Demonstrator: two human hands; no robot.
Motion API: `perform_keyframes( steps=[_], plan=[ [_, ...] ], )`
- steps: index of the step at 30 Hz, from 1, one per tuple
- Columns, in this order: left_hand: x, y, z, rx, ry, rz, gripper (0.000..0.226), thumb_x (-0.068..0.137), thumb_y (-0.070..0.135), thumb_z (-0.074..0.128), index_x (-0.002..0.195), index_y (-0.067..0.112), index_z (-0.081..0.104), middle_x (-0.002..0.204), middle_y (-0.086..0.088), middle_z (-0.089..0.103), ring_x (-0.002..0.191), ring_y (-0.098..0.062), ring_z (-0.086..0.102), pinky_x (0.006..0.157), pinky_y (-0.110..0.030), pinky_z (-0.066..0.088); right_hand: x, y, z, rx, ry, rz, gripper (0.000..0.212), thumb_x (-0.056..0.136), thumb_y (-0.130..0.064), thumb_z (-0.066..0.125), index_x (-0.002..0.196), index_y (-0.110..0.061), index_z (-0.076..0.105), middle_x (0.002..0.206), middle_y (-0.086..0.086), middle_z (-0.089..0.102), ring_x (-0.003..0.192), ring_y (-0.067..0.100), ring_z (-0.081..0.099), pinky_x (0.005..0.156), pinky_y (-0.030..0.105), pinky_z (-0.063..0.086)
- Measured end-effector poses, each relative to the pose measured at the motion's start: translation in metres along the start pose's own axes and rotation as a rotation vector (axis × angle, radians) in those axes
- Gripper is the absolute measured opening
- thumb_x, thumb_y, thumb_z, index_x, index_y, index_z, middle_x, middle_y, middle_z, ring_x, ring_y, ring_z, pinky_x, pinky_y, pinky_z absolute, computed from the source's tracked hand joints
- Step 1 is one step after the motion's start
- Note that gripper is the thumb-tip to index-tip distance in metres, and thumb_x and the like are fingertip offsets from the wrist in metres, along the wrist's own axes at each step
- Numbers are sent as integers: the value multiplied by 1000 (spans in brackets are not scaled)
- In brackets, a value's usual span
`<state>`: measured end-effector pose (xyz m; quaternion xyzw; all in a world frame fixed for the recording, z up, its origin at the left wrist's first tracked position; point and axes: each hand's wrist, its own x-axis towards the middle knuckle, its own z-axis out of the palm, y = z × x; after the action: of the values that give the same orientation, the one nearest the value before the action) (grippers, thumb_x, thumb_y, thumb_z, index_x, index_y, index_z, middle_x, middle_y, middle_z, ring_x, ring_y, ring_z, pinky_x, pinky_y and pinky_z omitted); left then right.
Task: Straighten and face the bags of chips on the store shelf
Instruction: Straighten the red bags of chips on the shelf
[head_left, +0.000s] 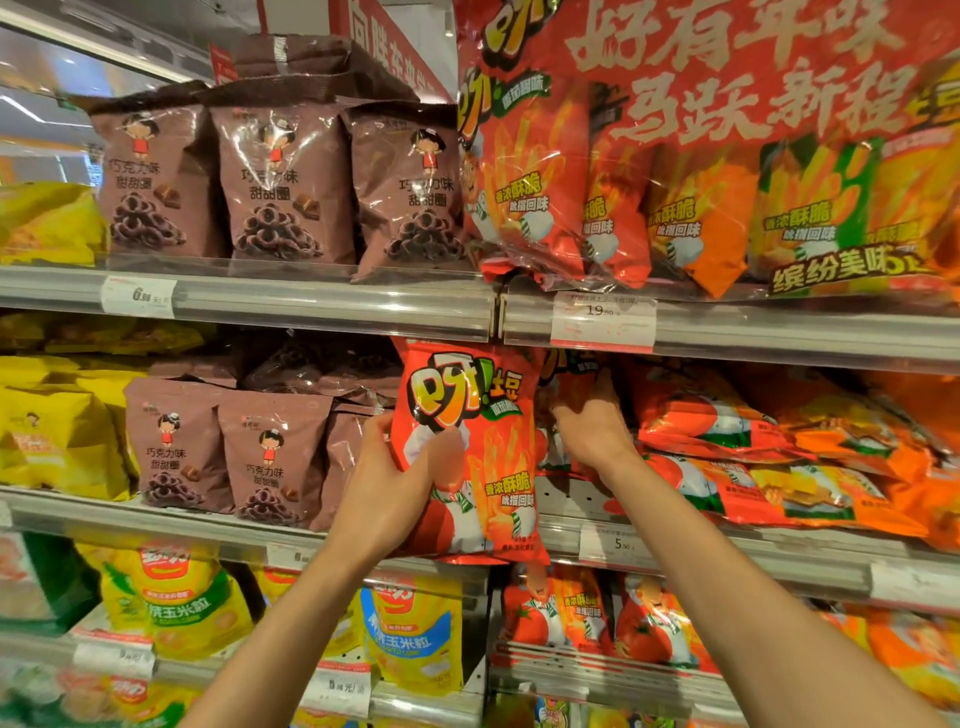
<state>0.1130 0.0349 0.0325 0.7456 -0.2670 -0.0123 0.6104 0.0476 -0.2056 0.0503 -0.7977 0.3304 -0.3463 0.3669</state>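
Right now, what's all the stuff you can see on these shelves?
Brown ring-snack bags: at least six, top and middle shelves, left of centre.
Yellow bags: several, far left.
Red multipack: one big, top right.
Red chip bag: one, upright, middle shelf, held.
Red and orange bags: a pile lying flat, middle right.
Yellow corn-snack bags: at least two, bottom left.
Price tags: several, white, shelf edges.
Left hand: gripping the red chip bag.
Right hand: reaching behind it.
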Motion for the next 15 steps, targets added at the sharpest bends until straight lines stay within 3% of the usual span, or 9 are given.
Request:
perform_keyframes(
  steps=[3, 5, 7, 11, 15],
  plan=[
    [-1, 4, 21, -1, -28, 18, 60, 65, 77, 63, 111, 40, 48, 96, 17, 69, 85, 7, 65, 70, -24, 45, -3, -4, -15, 102, -17, -25, 43, 97, -19, 54, 137, -7, 45, 124, 19, 59, 107, 31, 58, 97, 44, 49],
    [3, 5, 36, -14, -61, 12, 64, 70, 75, 64, 118, 36, 45, 104, 17, 65, 91, 2, 63, 71, -24, 46, -7, -5, -24, 181, -54, -11, 40, 100, -22, 50, 137, -9, 50, 117, 17, 64, 100, 28, 60, 94, 44, 49],
    [11, 5, 50, -43, -91, 9, 59, 81, 67, 66, 123, 34, 41, 112, 17, 61, 96, 4, 59, 72, -19, 44, -13, -5, -32, 221, -77, -17, 41, 102, -30, 48, 139, -14, 51, 121, 10, 65, 111, 28, 60, 100, 43, 47],
    [30, 6, 71, -122, -118, -2, 70, 85, 64, 65, 136, 27, 36, 118, 14, 59, 101, 2, 57, 72, -17, 43, -28, 0, -38, 270, -147, -20, 57, 99, -47, 47, 148, -19, 42, 142, -1, 55, 130, 19, 51, 110, 40, 40],
    [45, 7, 87, -117, -120, 7, 68, 90, 59, 63, 142, 25, 35, 115, 15, 60, 104, -4, 61, 75, -20, 44, -38, 4, -36, 213, -207, -5, 76, 93, -59, 51, 154, -19, 30, 152, 2, 45, 137, 20, 44, 113, 44, 38]
  ],
)
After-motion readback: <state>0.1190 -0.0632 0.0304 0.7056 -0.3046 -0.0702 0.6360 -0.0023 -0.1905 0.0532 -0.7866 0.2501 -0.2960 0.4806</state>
